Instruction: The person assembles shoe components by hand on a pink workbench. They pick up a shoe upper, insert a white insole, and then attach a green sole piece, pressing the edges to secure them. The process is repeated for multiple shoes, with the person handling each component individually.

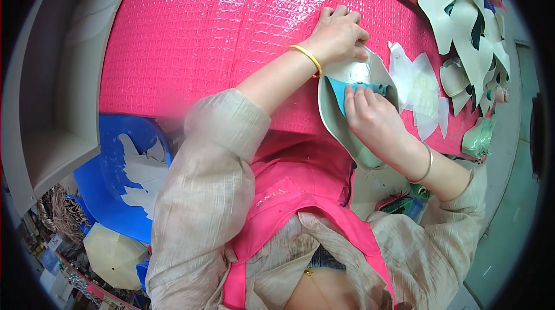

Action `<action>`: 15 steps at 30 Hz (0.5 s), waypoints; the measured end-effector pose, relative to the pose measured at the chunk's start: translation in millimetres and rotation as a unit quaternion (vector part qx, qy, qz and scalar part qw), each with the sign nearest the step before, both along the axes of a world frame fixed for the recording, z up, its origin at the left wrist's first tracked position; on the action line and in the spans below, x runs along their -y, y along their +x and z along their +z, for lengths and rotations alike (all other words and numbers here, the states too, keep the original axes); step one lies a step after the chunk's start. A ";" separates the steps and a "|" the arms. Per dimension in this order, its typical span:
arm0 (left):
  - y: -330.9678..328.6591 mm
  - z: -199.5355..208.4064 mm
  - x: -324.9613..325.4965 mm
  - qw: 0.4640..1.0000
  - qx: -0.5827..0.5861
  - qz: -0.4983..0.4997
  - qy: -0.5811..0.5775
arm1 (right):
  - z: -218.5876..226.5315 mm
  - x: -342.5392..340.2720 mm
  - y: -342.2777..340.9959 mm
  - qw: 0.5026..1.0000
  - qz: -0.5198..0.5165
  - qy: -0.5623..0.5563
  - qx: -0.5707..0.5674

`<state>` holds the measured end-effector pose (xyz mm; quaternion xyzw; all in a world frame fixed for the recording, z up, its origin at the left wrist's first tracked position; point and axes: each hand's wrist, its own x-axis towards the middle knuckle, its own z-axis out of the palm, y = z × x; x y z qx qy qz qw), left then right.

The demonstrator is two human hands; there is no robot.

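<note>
Left hand [341,35] at curved grey leathery piece [332,114], right hand [371,114] on thin teal sheet [337,91], centre-right.
Likely light, bendy; take rim. Can't tell fingers' grip.

Resting the left hand [341,35] at the far edge of a pale curved piece [340,126] on the pink surface [202,38]. Pressing bunched fingers of the right hand [376,120] onto a blue sheet [339,91] inside it. Working left of thin white sheets [425,73] and a heap of pale cutouts [462,21]. Wearing a pink apron [300,186] and gold bangle [310,57].
</note>
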<state>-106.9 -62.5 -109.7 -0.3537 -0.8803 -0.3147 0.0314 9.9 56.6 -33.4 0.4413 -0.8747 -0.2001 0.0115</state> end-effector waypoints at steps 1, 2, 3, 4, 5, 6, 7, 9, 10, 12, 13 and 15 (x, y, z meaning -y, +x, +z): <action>2.7 2.4 2.1 1.000 -0.020 0.007 -0.006 | 8.7 -2.0 -4.6 0.995 -0.029 -0.064 0.073; 4.7 3.4 4.4 0.999 -0.039 0.014 -0.012 | 12.8 -5.9 -8.6 0.979 -0.058 -0.127 0.146; 7.0 4.3 6.5 0.997 -0.069 0.010 -0.019 | 9.5 -19.9 -13.7 0.979 -0.048 -0.172 0.102; 8.9 3.7 8.4 0.995 -0.097 0.004 -0.025 | 12.1 -21.0 -22.3 0.981 -0.070 -0.172 0.051; 11.0 3.2 9.1 0.992 -0.126 -0.001 -0.032 | 14.6 -21.2 -30.1 0.981 -0.092 -0.171 -0.001; 13.5 4.4 7.1 0.994 -0.110 -0.008 -0.010 | 13.1 -21.8 -33.9 0.980 -0.088 -0.181 -0.002; 16.3 6.1 4.2 0.995 -0.095 -0.014 0.011 | 11.7 -22.3 -36.7 0.978 -0.084 -0.190 -0.003; 16.3 10.7 0.4 0.999 -0.016 -0.045 0.027 | 10.5 -22.7 -35.9 0.978 -0.066 -0.197 0.004; 12.9 15.0 -0.5 0.996 0.048 -0.069 0.022 | 10.2 -22.3 -33.0 0.979 -0.051 -0.195 0.013; 5.1 21.7 1.6 0.984 0.133 -0.117 -0.003 | 5.6 -21.0 -25.6 0.980 -0.016 -0.196 -0.015; 2.4 18.9 3.7 0.980 0.158 -0.115 0.034 | 8.8 -20.8 -22.1 0.979 0.005 -0.205 0.004; -0.1 15.5 9.8 0.965 0.208 -0.115 0.108 | 18.0 -21.7 -10.5 0.973 0.043 -0.221 0.042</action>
